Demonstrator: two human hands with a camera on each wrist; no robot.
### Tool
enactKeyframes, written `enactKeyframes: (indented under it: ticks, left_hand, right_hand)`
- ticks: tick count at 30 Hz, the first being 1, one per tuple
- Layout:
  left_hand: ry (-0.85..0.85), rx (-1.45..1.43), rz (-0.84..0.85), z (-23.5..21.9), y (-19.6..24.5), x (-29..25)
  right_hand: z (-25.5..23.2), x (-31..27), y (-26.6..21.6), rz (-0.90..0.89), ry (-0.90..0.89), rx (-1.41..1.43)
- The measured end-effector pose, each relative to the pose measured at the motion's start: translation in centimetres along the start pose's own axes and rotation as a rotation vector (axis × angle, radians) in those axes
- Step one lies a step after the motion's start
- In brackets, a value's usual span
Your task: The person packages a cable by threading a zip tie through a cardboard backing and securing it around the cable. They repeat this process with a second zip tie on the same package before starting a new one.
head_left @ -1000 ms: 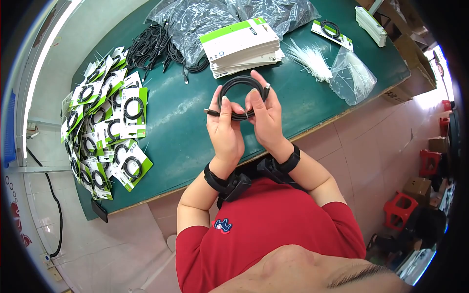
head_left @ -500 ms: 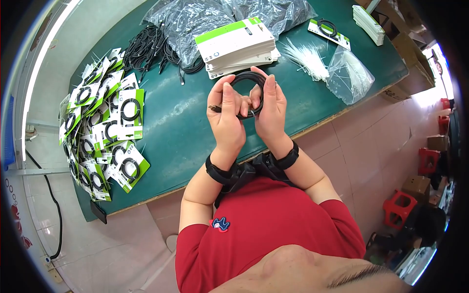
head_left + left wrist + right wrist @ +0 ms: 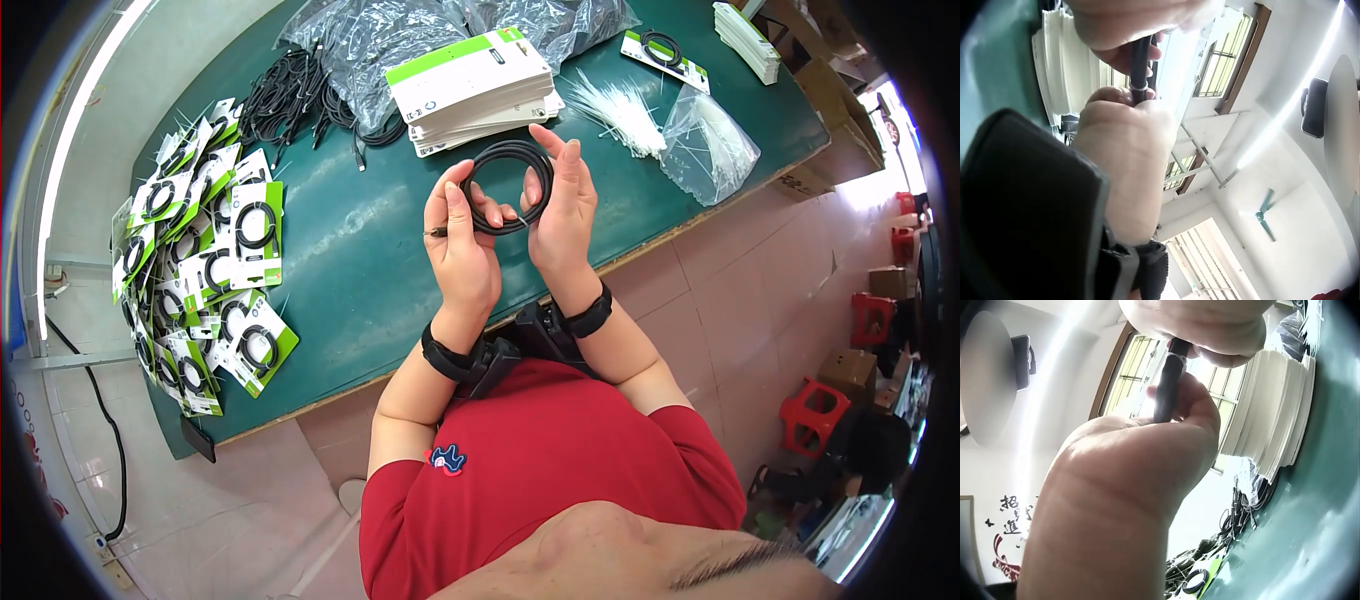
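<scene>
Both hands hold a round coil of black cable (image 3: 508, 187) upright above the front of the table, in front of the card stack. My left hand (image 3: 463, 240) grips the coil's left side, its thumb in front. A small plug end (image 3: 437, 232) sticks out past that hand. On the opposite side my right hand (image 3: 565, 215) holds the coil between thumb and fingers. A thin pale tie (image 3: 521, 222) circles the bundle low on the right. In the left wrist view, the cable (image 3: 1140, 65) appears edge-on between the two hands.
Carded cables (image 3: 200, 260) lie heaped at the left of the green table (image 3: 350, 280). Behind the hands are a stack of cards (image 3: 470, 95), loose cables (image 3: 290, 95) and plastic bags (image 3: 370, 60). White zip ties (image 3: 620, 115) and a clear bag (image 3: 710, 150) lie right.
The coil has turned in the hands; the plug end that showed at its upper right is now out of sight. The right hand has moved slightly right.
</scene>
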State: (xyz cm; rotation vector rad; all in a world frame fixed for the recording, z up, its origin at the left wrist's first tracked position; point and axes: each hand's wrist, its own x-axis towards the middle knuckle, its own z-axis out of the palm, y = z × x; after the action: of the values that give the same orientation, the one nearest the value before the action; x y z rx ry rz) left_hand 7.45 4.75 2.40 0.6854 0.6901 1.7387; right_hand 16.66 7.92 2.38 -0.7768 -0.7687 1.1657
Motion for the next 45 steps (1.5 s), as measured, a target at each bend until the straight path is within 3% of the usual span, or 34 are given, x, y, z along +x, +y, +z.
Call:
enactKeyframes:
  ticks: [3, 7, 11, 15, 19, 24, 27, 31, 36, 39, 45]
  left_hand:
    - [0.007, 0.059, -0.003, 0.2, 0.3, 0.0]
    - [-0.072, 0.101, -0.007, -0.8, 0.7, 0.3]
    - [-0.113, 0.144, -0.015, -1.4, 1.3, 0.6]
    - [-0.133, 0.125, -0.036, -1.8, 1.7, 0.9]
    - [-0.131, 0.115, -0.034, -1.6, 2.0, 1.0]
    - [-0.152, 0.195, -0.034, -1.4, 2.9, 1.0]
    - [-0.207, 0.220, -0.064, -1.6, 3.4, 1.0]
    - [-0.244, 0.222, -0.128, -1.7, 3.4, 0.3]
    - [-0.152, 0.086, -0.112, -1.9, 2.3, 0.6]
    - [-0.055, 0.061, -0.050, -1.4, 1.0, 0.1]
    - [0.021, -0.009, -0.028, -1.8, 0.9, 0.0]
  right_hand:
    - [0.3, -0.1, 0.4, -0.158, 0.009, -0.104]
    - [0.0, 0.2, -0.2, -0.171, -0.091, -0.279]
    - [-0.6, 0.9, -0.4, -0.092, -0.266, -0.324]
    - [-0.5, 1.0, -0.8, -0.083, -0.304, -0.304]
    - [-0.2, 0.8, -0.6, -0.024, -0.165, -0.141]
    - [-0.3, 0.7, -0.8, -0.049, -0.174, -0.188]
    - [-1.1, 1.0, -1.4, -0.103, -0.388, -0.366]
    - [-1.5, 1.5, -2.8, -0.043, -0.496, -0.535]
    - [-0.6, 0.9, -2.1, 0.080, -0.493, -0.278]
    - [1.3, -1.3, -0.7, 0.124, -0.245, 0.067]
    - [0.6, -0.6, 0.0, 0.152, -0.163, -0.022]
